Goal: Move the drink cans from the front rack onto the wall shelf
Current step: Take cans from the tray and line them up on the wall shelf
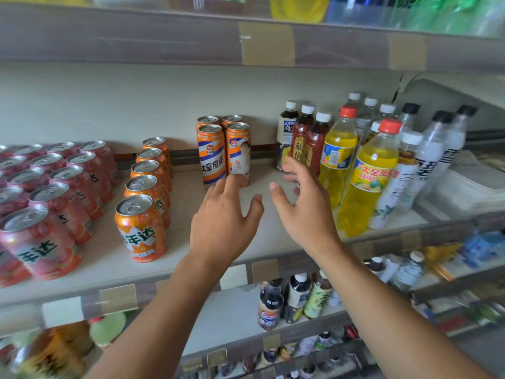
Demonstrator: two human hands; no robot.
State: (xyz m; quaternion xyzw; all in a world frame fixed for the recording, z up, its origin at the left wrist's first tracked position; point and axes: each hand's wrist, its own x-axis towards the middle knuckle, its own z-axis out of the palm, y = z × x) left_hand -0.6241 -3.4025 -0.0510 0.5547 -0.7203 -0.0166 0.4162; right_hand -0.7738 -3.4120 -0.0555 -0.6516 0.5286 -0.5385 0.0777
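Several tall orange-and-white drink cans (214, 154) stand in two rows at the back of the wall shelf (257, 236). My left hand (222, 220) hovers over the shelf just in front of them, fingers spread, fingertips close to the base of the front right can (238, 153). My right hand (303, 206) is beside it to the right, also spread and empty, between the cans and the bottles. Neither hand holds anything.
A row of short orange cans (142, 228) and a block of pink cans (41, 214) fill the shelf's left. Dark tea bottles (303, 138), yellow bottles (366, 176) and white bottles crowd the right. Lower shelves hold more bottles (295, 299). Another shelf sits overhead.
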